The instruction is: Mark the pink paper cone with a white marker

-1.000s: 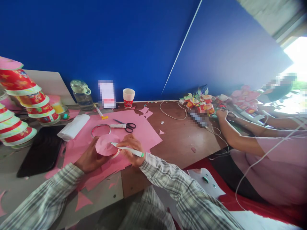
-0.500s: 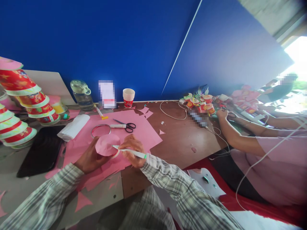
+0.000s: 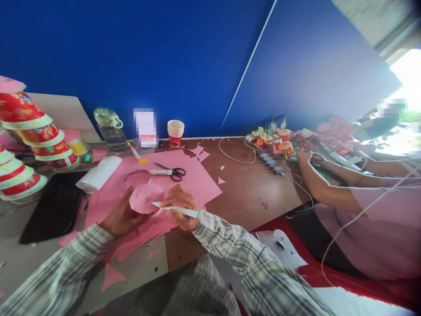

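A: ok so where's the disc (image 3: pixel 140 195) rn?
B: left hand (image 3: pixel 120 216) is gripping it along its left and near edges, above the pink paper (image 3: pixel 200 182). right hand (image 3: pixel 181 208) has the pen (image 3: pixel 189 212) pinched, tip right at the disc, can't tell if touching tbh. scissors (image 3: pixel 178 174) lie just beyond.

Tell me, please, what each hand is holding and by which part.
The left hand holds the round pink paper at its edge; the right hand, the white pen by its barrel, near the tip.
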Action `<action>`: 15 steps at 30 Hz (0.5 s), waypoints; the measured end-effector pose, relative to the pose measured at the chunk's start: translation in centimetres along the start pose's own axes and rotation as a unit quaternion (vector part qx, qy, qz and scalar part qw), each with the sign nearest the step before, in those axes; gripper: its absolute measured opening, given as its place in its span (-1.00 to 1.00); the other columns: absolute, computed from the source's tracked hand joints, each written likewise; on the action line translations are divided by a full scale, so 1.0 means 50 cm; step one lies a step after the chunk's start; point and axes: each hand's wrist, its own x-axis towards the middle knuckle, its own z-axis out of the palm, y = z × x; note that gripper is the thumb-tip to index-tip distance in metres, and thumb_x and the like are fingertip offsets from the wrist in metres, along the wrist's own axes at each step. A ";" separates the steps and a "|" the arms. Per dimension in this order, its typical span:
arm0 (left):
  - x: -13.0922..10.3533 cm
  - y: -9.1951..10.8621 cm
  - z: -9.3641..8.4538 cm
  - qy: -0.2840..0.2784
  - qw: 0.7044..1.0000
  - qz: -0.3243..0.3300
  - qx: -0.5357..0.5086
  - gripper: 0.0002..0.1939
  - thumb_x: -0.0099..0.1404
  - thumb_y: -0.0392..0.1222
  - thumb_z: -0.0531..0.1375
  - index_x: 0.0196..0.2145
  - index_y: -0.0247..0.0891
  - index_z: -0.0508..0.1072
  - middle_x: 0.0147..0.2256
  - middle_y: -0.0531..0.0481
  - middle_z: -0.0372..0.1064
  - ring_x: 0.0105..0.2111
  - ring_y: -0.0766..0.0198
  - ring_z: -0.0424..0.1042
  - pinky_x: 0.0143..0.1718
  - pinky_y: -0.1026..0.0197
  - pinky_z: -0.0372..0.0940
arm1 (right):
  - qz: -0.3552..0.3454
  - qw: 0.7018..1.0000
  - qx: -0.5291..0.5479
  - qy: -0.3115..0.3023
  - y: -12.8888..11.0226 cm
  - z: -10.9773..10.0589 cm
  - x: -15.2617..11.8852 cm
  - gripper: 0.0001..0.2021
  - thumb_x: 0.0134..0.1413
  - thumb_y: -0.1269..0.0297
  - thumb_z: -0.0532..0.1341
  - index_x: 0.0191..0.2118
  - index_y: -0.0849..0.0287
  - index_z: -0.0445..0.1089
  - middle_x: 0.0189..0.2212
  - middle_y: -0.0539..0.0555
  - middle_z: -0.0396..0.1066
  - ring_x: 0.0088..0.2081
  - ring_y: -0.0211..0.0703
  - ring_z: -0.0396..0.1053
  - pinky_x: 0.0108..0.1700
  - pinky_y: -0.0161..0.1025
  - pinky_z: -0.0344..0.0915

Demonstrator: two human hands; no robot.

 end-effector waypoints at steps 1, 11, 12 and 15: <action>0.000 0.000 0.000 0.000 1.000 0.000 0.002 -0.31 -0.13 0.04 0.24 -0.03 -0.12 0.16 -0.12 -0.07 0.21 -0.16 0.18 0.30 -0.18 0.12 0.35 | -0.005 1.000 0.000 -0.003 0.001 0.000 -0.001 -0.79 0.01 0.25 0.08 -0.28 0.19 0.40 -0.44 0.11 0.41 -0.29 -0.13 0.28 -0.16 -0.08 0.30; 0.002 0.004 -0.002 0.001 1.000 -0.003 0.001 -0.31 -0.13 0.06 0.24 -0.04 -0.14 0.15 -0.16 -0.05 0.23 -0.20 0.21 0.32 -0.23 0.10 0.37 | -0.013 1.000 -0.014 -0.007 0.002 0.002 0.001 -0.80 -0.02 0.31 0.08 -0.28 0.19 0.40 -0.43 0.10 0.40 -0.29 -0.14 0.27 -0.14 -0.10 0.29; 0.001 0.004 -0.001 0.001 1.000 -0.004 0.003 -0.31 -0.13 0.06 0.24 -0.04 -0.14 0.15 -0.16 -0.05 0.23 -0.20 0.21 0.32 -0.22 0.10 0.37 | -0.013 1.000 -0.013 -0.005 0.002 0.000 0.001 -0.80 -0.02 0.33 0.08 -0.29 0.20 0.40 -0.44 0.10 0.40 -0.29 -0.14 0.27 -0.13 -0.10 0.29; 0.000 0.000 0.001 -0.004 1.000 -0.005 -0.001 -0.30 -0.14 0.07 0.24 -0.03 -0.14 0.14 -0.15 -0.05 0.24 -0.20 0.21 0.32 -0.22 0.12 0.37 | 0.005 1.000 -0.004 0.005 0.000 -0.005 0.003 -0.81 -0.02 0.34 0.06 -0.33 0.23 0.40 -0.47 0.10 0.37 -0.30 -0.15 0.25 -0.16 -0.11 0.28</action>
